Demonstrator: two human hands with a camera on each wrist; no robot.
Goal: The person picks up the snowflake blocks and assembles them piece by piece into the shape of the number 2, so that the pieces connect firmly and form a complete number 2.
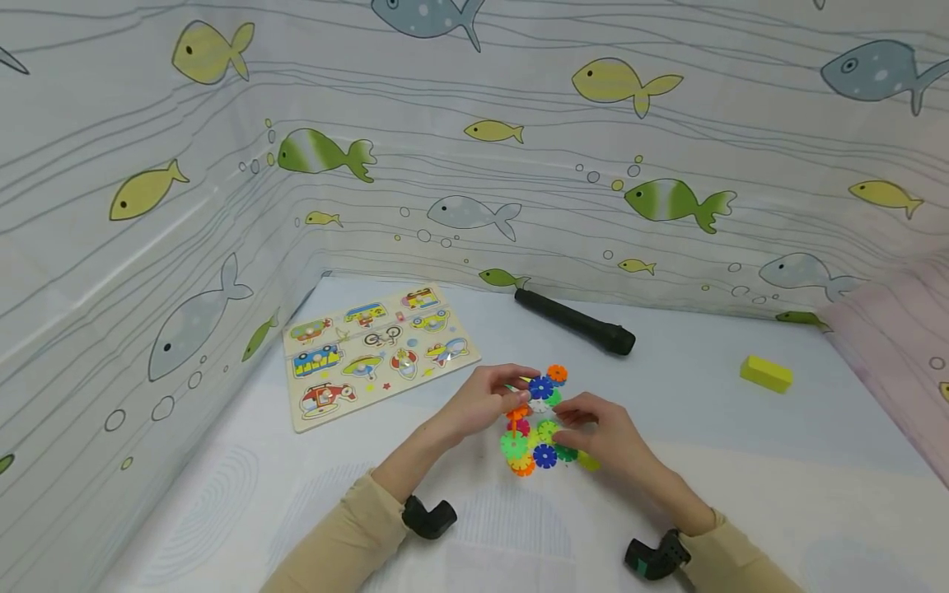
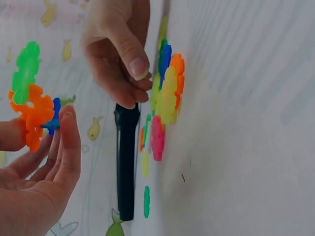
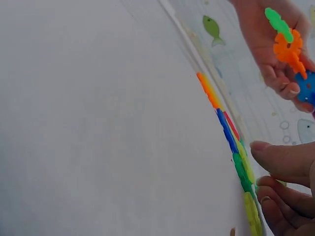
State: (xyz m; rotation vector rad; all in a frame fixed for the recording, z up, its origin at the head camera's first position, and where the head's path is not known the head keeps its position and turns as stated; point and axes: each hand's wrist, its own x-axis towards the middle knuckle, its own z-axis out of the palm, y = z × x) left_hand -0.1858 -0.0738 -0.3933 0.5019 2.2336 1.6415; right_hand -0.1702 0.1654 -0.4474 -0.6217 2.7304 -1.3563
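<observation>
My left hand point(image 1: 485, 399) is raised over the table, its thumb and fingers pinching a joined piece of notched plastic flower discs. In the left wrist view this piece shows a light green disc point(image 2: 25, 73), orange discs point(image 2: 39, 109) and a blue disc point(image 2: 55, 115) near the fingertips. Loose discs lie flat in a small pile below, among them a dark blue disc point(image 1: 544, 456), a pink disc point(image 2: 157, 138) and a yellow disc point(image 2: 170, 93). Right above the pile's right side is my right hand point(image 1: 604, 428). Its thumb and fingers are bent loosely, with a gap between them.
Behind my left hand lies a wooden vehicle puzzle board point(image 1: 385, 354). A black microphone point(image 1: 574, 319) rests at the back, near the fish-patterned curtain point(image 1: 563, 239). On the right is a yellow block point(image 1: 766, 374). Each wrist wears a black camera mount point(image 1: 430, 519).
</observation>
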